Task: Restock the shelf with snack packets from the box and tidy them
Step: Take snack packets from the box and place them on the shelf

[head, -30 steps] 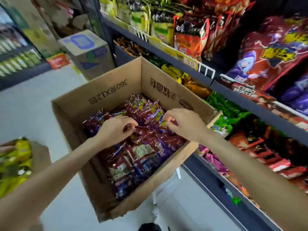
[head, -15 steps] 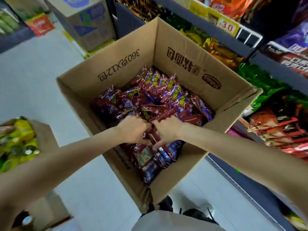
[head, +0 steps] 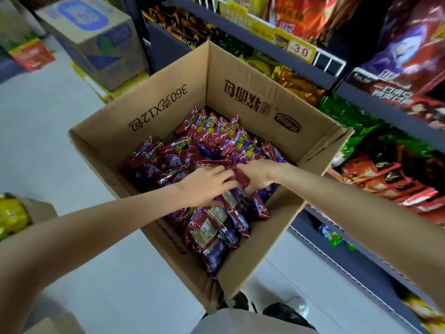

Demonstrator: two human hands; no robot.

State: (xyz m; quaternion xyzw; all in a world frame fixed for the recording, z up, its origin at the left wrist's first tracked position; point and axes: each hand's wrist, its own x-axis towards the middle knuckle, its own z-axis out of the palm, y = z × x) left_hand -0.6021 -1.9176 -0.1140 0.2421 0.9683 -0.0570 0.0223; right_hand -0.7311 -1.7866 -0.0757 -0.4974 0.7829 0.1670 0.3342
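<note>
Clearly light stuff: the dark-red and purple foil snack packets (head: pixel 212 150) fill the open brown cardboard box (head: pixel 154 112) from its far corner to the near corner, some upright w/ yellow print showing, others lying flat w/ back labels up. Left hand (head: pixel 204 184) is low over the heap near the box's middle, fingers spread and fairly straight, pressing on packets, not clamped on anything I can make out. Right hand (head: pixel 258 173), just beside it and touching, has its fingers curled onto the crimped edge of one red packet (head: pixel 242 178).

Handling, as a guess: puffy, soft bags, slick film, contents prob. crushable, so no squeezing the belly. Best hold is the flat sealed edge at top, or several tops pinched together; film may slip if grabbed mid-body.

Dark multi-tier shelf (head: pixel 361 97) of mixed snack bags runs along the box's right side, close by.
</note>
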